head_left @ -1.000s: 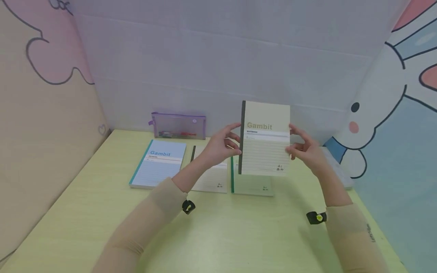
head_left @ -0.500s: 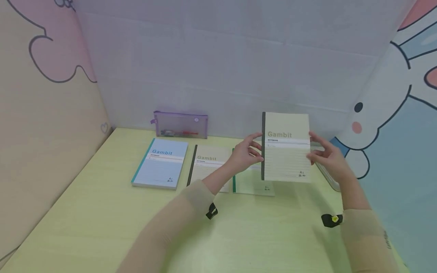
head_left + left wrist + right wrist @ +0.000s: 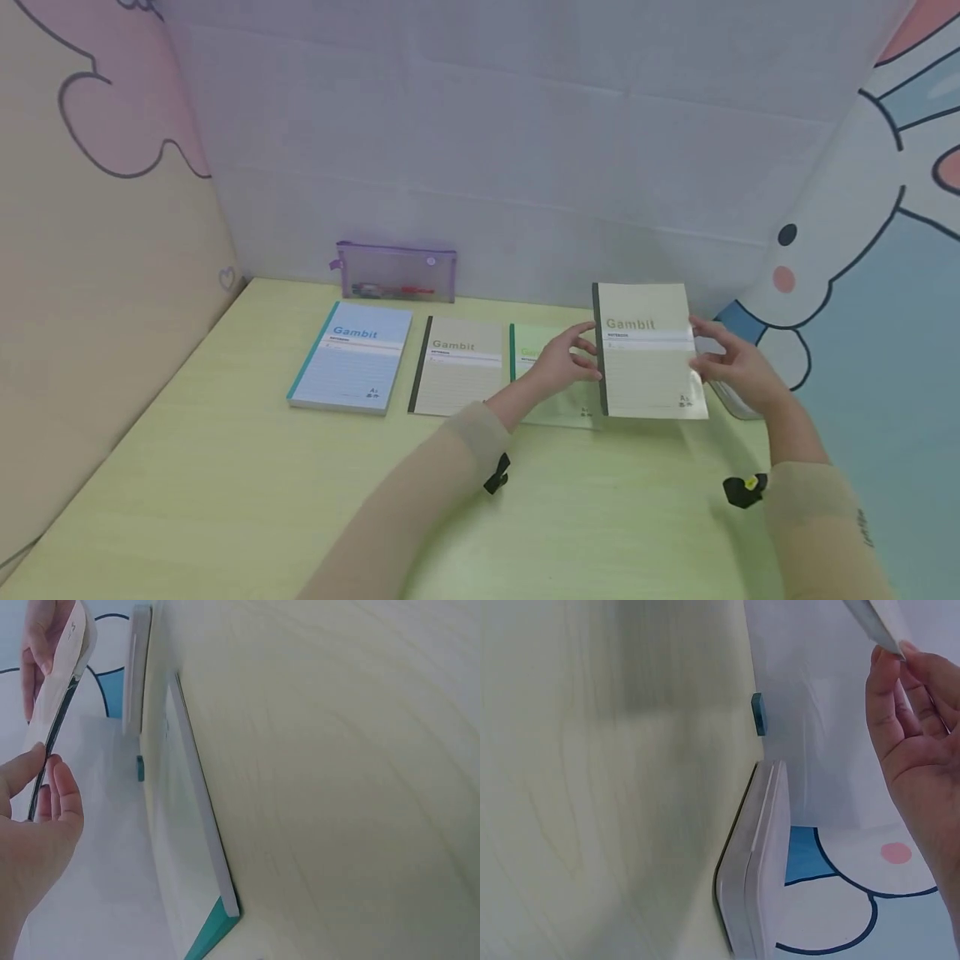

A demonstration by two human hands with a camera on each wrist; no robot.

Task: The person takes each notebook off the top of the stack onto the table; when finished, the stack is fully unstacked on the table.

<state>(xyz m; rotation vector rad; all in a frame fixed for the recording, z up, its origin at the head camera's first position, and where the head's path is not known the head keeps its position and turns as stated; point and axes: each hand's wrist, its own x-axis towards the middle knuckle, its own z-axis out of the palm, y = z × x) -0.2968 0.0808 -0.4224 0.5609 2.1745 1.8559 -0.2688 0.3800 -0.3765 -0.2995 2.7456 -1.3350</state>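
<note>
Both hands hold a cream Gambit notebook [image 3: 648, 358] with a dark spine just above the yellow-green table [image 3: 225, 483], at the right end of a row. My left hand [image 3: 581, 354] pinches its spine edge, thumb above and fingers below. My right hand [image 3: 705, 346] grips the opposite edge. The left wrist view shows the notebook [image 3: 56, 712] edge-on between the left hand [image 3: 37, 817] and the right hand [image 3: 41, 637]. In the right wrist view, fingertips of the right hand [image 3: 911, 727] touch the notebook's corner [image 3: 874, 622].
On the table lie a blue notebook [image 3: 351, 367], a beige notebook with a black spine [image 3: 457, 367] and a green notebook [image 3: 547, 400], partly behind my left hand. A purple pencil case [image 3: 395, 272] leans on the back wall. A flat grey object [image 3: 757, 862] lies at the right wall.
The cream notebook has moved right and down in both hands, from upright in the air to low and tilted back, beside the green notebook. The beige notebook is now uncovered.
</note>
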